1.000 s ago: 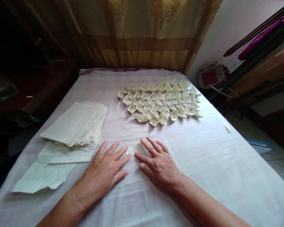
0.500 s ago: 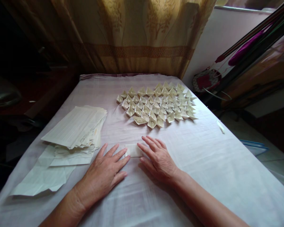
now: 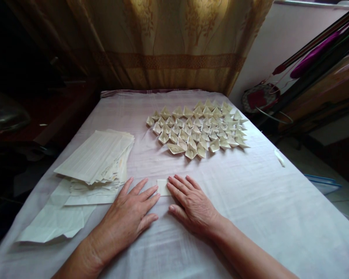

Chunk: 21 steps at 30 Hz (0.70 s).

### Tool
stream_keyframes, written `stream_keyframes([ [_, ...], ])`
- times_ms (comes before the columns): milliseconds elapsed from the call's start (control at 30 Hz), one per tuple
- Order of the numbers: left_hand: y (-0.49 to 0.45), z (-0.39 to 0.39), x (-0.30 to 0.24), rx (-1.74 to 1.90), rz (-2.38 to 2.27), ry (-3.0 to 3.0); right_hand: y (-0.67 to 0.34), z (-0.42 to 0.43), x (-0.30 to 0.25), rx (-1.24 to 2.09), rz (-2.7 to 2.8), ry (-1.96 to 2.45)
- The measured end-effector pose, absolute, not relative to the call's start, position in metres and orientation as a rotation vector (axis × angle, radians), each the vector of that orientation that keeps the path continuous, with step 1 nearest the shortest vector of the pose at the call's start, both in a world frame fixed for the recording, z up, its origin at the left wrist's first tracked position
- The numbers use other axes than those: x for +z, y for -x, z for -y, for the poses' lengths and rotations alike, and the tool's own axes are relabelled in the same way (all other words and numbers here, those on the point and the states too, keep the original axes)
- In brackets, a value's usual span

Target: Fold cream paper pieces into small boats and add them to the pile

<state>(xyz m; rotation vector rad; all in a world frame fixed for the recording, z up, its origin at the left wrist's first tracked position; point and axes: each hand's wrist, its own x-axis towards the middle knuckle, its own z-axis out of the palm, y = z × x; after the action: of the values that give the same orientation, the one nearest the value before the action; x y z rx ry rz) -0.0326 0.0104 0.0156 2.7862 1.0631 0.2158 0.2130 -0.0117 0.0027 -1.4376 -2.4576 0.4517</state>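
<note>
Probably light, easily creased: small white rectangular paper point(image 3: 162, 188), best held by edges. Left hand point(image 3: 131, 208) and right hand point(image 3: 194, 203) lie flat, unclamped.

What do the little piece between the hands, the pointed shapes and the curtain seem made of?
Little piece: likely matte paper, flat with straight edges.
Pointed shapes: probably matte paper too, with crisp folds, thin edges.
Curtain: fabric, by its soft hanging folds; perhaps slightly glossy, though the fibre can't be told.
</note>
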Motion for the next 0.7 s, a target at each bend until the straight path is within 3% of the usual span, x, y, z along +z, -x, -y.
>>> stream_keyframes([
  [433, 0.037, -0.02, 0.025, 0.14, -1.066, -2.642, -0.216, 0.009, -0.006, 0.256, 2.277, 1.462],
  [700, 0.035, -0.023, 0.016, 0.312, -1.096, -2.61, -0.215, 0.008, -0.014, 0.169, 2.121, 1.538],
])
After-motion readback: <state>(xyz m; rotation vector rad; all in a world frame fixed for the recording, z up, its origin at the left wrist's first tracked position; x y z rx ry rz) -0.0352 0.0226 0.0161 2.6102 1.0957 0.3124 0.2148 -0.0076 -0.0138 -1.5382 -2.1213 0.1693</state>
